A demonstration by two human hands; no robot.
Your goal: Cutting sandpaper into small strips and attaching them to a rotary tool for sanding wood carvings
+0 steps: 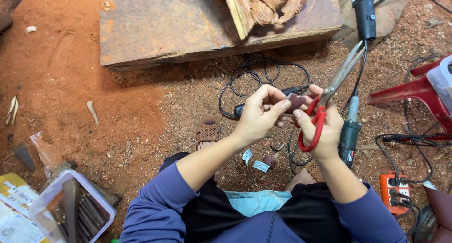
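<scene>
My left hand (260, 112) pinches a small dark reddish piece of sandpaper (296, 102) between thumb and fingertips. My right hand (324, 125) grips red-handled scissors (329, 93), fingers through the loops, the metal blades pointing up and to the right and nearly closed. The right thumb also touches the same small piece. Both hands are held together above my lap and the dirt floor. Small cut scraps (258, 163) lie on the ground below my hands.
A large wooden slab (188, 26) with a carved piece (266, 5) lies ahead. Black cables (263, 78), a rotary tool (349, 130), an orange power strip (394, 189) and a red stool (419, 90) are at right. A box of chisels (70, 210) sits at lower left.
</scene>
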